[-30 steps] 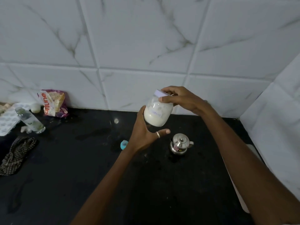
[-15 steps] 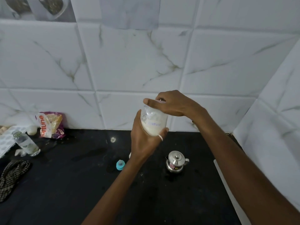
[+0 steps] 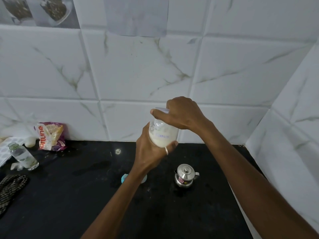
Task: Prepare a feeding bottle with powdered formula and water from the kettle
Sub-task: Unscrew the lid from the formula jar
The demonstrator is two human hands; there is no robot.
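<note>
A clear feeding bottle (image 3: 163,136), holding white milky liquid in its lower part, is held up in front of the tiled wall. My left hand (image 3: 150,152) wraps its base from below. My right hand (image 3: 180,114) is closed over the bottle's top, and a pale cap edge shows under its fingers. A small steel kettle (image 3: 185,175) with its lid on stands on the black counter, below and to the right of the bottle. A light blue cap-like piece (image 3: 124,178) lies on the counter, partly hidden behind my left forearm.
On the black counter (image 3: 77,195) at the left stand a small clear water bottle (image 3: 23,156), a purple and orange food packet (image 3: 50,138) against the wall, a white tray (image 3: 5,149) and a dark patterned cloth (image 3: 10,188). A tiled side wall closes the right.
The view has tilted up, showing more wall. Both hands stay on the bottle, and my right hand has shifted further over its top.
</note>
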